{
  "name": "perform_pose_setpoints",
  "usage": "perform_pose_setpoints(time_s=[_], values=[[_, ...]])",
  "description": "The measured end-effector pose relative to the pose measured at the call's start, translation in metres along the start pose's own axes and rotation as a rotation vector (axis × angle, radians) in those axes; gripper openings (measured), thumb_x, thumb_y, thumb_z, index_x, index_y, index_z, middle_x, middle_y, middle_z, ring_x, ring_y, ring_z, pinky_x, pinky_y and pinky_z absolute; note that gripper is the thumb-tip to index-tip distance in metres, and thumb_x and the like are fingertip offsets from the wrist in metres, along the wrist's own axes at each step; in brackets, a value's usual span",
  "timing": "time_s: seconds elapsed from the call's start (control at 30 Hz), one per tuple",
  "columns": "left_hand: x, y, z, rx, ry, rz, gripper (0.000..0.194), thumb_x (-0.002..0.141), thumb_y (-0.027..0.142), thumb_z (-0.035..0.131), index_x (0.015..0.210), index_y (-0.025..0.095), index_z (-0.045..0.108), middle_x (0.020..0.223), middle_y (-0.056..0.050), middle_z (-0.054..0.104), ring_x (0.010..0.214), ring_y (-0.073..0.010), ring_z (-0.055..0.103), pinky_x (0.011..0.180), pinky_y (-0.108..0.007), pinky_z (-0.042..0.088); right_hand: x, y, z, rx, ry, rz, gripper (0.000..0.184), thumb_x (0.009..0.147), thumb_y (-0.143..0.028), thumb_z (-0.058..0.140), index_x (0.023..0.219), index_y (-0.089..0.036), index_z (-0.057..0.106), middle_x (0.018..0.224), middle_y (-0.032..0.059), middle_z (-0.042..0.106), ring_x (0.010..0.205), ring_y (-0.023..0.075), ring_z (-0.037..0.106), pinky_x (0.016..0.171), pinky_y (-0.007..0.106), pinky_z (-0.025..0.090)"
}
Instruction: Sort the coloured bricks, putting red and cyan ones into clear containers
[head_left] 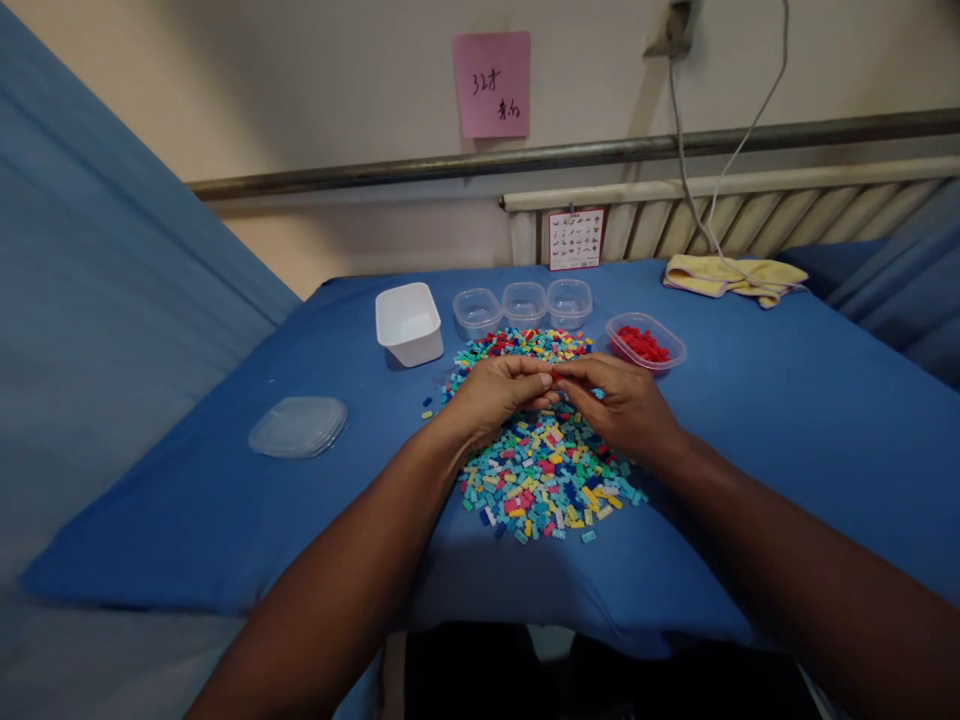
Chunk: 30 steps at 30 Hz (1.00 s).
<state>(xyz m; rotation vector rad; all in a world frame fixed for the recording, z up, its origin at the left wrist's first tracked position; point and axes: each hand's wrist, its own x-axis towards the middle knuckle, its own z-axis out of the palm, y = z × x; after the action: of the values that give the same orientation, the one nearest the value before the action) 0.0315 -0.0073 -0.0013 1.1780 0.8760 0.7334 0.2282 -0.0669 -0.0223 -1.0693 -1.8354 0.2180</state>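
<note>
Above a heap of small toy building bricks (540, 465) of many colours, my two hands meet with their fingertips almost together. A small red brick (555, 377) shows between them, partly covered by the fingers. My left hand (499, 393) pinches it with thumb and forefinger from the left. From the right, my right hand (619, 395) closes thumb and fingertips on it too. Just beyond the right hand stands a clear plastic tub (675, 350) with red bricks (641, 344) in it.
Three clear tubs (525, 300) stand in a row behind the heap, beside a white bin (409, 325). Clear lids (298, 427) lie stacked at left. A yellow cloth (731, 277), a picture card (575, 240) and a radiator (825, 205) are at the back of the blue-covered table (780, 420).
</note>
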Motion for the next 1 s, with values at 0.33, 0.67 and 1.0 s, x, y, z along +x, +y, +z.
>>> perform_pose_setpoints(time_s=[0.33,0.67,1.0], values=[[-0.003,-0.001,0.002,0.021,-0.044,0.112,0.033,0.074,0.032,0.096,0.091,0.014,0.074,0.079,-0.004,0.077,0.074,-0.0125,0.074,0.071,-0.023,0.057,0.004,0.000,-0.005,0.020,0.022,-0.116,0.012,0.101,-0.018,0.067,0.107,-0.024,0.075,0.098,0.0044,0.079,0.090,0.0216,0.075,0.081,0.036,0.060],[-0.004,0.020,-0.018,0.190,0.114,0.209,0.035,0.078,0.043,0.089,0.098,0.016,0.079,0.093,-0.007,0.080,0.076,-0.0147,0.072,0.070,-0.027,0.057,0.011,0.012,-0.034,-0.127,0.125,-0.048,0.014,0.093,-0.016,0.065,0.099,-0.024,0.075,0.093,0.0052,0.077,0.082,0.0225,0.072,0.078,0.037,0.057],[0.003,0.036,-0.098,0.770,0.504,0.251,0.021,0.077,0.038,0.072,0.077,0.017,0.075,0.065,-0.001,0.066,0.057,-0.0129,0.054,0.055,-0.025,0.039,0.006,0.068,-0.071,-0.469,0.159,0.287,0.020,0.092,-0.029,0.065,0.103,-0.020,0.078,0.100,0.0125,0.080,0.093,0.0301,0.071,0.087,0.044,0.055]])
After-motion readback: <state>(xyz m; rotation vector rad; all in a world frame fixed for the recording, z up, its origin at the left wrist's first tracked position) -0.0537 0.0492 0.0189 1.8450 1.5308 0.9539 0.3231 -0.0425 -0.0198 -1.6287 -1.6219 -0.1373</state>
